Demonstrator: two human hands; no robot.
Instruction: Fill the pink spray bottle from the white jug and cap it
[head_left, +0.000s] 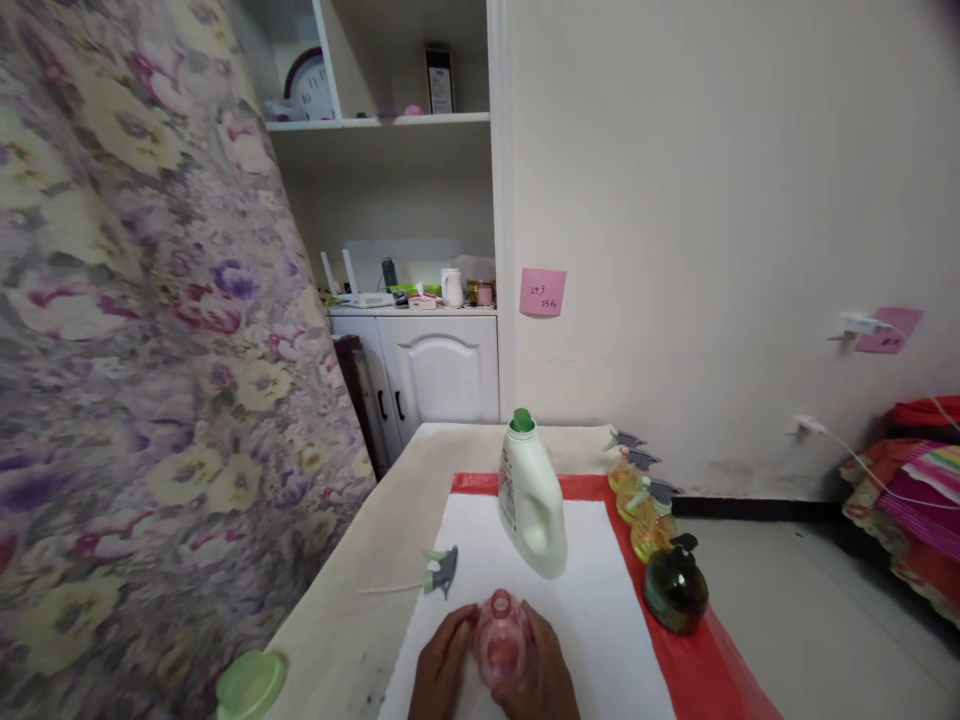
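Both hands were wrapped around a small pink bottle point(501, 632) that stood uncapped near the front edge of the table point(390, 520), on a white sheet point(600, 600) laid over a red cloth point(705, 670). The left hand point(442, 665) cupped the bottle from its left side, fingers curled against the clear pink wall, and the right hand point(541, 670) closed on it from the right, so the bottle was clasped between the two with its open neck showing above the fingers

Just left of the hands, a grey-green spray head point(441, 570) lay on its side at the sheet's edge, its thin dip tube stretching out over the bare table. Behind the pink bottle stood a white detergent jug point(531, 505) with a green cap, upright on the sheet. Along the right edge, on the red cloth, three yellow spray bottles point(646, 515) stood in a row touching one another, and a dark green spray bottle point(675, 588) stood at the near end of that row. A pale green lid point(251, 685) lay at the table's front left corner

A flowered curtain point(135, 350) filled the left side. Further back were a white cupboard point(439, 365) and a shelf with a clock point(309, 85); a pink note point(541, 291) was stuck to the wall
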